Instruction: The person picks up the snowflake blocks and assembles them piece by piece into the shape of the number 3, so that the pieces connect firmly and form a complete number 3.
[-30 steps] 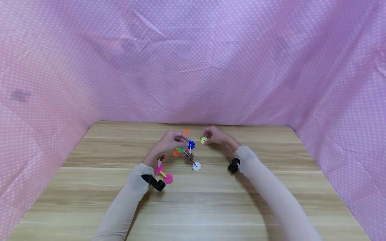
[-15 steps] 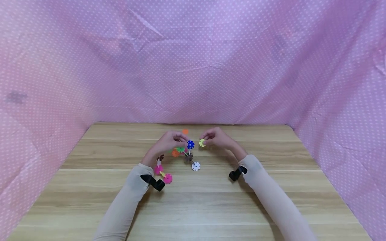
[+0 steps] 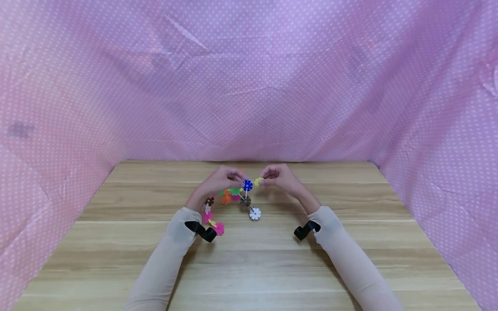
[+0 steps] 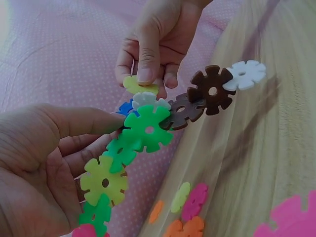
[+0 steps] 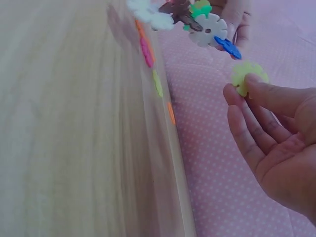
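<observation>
Already a long chain (image 4: 149,116), with one yellow disc (image 5: 251,79) yet to join

Many notched discs are linked, the blue disc (image 3: 247,185) among them, slotted into a pale one at its edge. By my judgement the yellow disc is the join in hand, not yet made: it sits just beside the blue disc, a slim gap between. The right hand (image 3: 281,177) pinches it between thumb and fingers; the left hand (image 3: 221,181) grips the chain close to the blue disc. On the worktop (image 3: 249,268), a pink disc (image 4: 196,202) and an orange disc (image 4: 156,211) lie unheld, perhaps left to add.
</observation>
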`<state>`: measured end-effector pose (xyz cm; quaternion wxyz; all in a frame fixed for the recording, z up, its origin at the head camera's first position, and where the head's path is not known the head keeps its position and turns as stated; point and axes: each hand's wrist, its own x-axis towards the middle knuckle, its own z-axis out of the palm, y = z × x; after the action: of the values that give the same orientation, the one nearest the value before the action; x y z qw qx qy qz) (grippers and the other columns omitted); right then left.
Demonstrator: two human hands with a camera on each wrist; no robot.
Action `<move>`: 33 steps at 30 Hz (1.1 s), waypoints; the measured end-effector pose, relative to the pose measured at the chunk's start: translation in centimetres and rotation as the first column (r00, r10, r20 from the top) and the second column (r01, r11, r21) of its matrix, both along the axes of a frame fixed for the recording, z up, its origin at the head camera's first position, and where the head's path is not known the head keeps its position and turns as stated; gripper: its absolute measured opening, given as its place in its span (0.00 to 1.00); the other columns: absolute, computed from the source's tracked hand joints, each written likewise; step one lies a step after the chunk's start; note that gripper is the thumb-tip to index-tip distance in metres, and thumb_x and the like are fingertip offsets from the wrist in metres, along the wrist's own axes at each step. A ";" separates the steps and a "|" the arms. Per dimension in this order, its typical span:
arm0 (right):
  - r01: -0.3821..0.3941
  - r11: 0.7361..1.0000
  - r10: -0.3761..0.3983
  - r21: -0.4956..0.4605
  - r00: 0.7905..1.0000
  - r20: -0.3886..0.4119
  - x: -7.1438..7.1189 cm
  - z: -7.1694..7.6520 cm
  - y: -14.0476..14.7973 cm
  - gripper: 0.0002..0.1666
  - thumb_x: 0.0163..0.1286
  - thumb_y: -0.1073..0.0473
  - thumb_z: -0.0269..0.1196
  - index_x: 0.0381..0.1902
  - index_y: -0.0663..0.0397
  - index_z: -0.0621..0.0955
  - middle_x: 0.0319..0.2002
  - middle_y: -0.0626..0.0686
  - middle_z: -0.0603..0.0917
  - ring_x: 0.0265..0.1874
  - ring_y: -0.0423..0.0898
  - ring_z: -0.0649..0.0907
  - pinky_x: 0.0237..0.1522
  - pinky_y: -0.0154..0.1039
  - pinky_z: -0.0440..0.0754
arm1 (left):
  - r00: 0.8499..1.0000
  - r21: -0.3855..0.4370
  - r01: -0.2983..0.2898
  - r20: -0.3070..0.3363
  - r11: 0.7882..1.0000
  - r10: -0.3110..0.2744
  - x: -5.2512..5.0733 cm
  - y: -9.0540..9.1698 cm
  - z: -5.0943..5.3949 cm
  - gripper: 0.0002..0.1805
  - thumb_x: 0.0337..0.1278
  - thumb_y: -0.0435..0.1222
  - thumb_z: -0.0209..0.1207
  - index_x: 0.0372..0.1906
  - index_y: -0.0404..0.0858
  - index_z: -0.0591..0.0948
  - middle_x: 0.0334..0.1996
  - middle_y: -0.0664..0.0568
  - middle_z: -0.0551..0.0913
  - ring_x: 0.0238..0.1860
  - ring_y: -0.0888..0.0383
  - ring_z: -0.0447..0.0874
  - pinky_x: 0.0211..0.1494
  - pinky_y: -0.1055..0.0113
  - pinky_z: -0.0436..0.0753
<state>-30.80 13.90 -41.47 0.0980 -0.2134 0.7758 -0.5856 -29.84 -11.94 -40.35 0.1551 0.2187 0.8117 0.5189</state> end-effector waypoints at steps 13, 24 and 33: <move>0.016 0.998 -0.020 -0.065 0.998 -0.062 0.6 0.1 -0.7 0.09 0.61 0.76 0.68 0.40 0.75 0.81 0.35 0.64 0.87 0.29 0.39 0.85 0.36 0.33 0.87 | 1.000 -0.011 0.007 -0.028 1.000 -0.008 0.1 0.9 -0.1 0.10 0.66 0.30 0.63 0.49 0.31 0.85 0.41 0.43 0.89 0.42 0.56 0.86 0.49 0.68 0.85; 0.017 1.000 -0.020 -0.018 0.984 -0.178 0.5 -0.4 -0.8 0.06 0.60 0.77 0.69 0.35 0.72 0.83 0.31 0.57 0.87 0.29 0.37 0.84 0.36 0.36 0.88 | 0.997 -0.018 -0.065 -0.054 0.998 0.064 0.5 1.6 -0.6 0.09 0.65 0.30 0.64 0.47 0.30 0.86 0.39 0.43 0.89 0.41 0.55 0.87 0.45 0.71 0.84; 0.023 1.000 -0.018 0.015 0.969 -0.246 0.6 -0.5 -0.9 0.05 0.60 0.75 0.70 0.34 0.69 0.85 0.36 0.65 0.88 0.32 0.37 0.85 0.38 0.31 0.87 | 0.989 -0.035 -0.079 -0.125 0.996 0.074 0.6 1.8 -0.7 0.08 0.64 0.29 0.64 0.46 0.31 0.87 0.38 0.42 0.89 0.41 0.47 0.87 0.43 0.71 0.83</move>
<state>-30.19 12.96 -42.00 -0.0029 -0.2754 0.7892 -0.5489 -29.20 -10.17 -41.09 0.0891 0.2160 0.8377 0.4937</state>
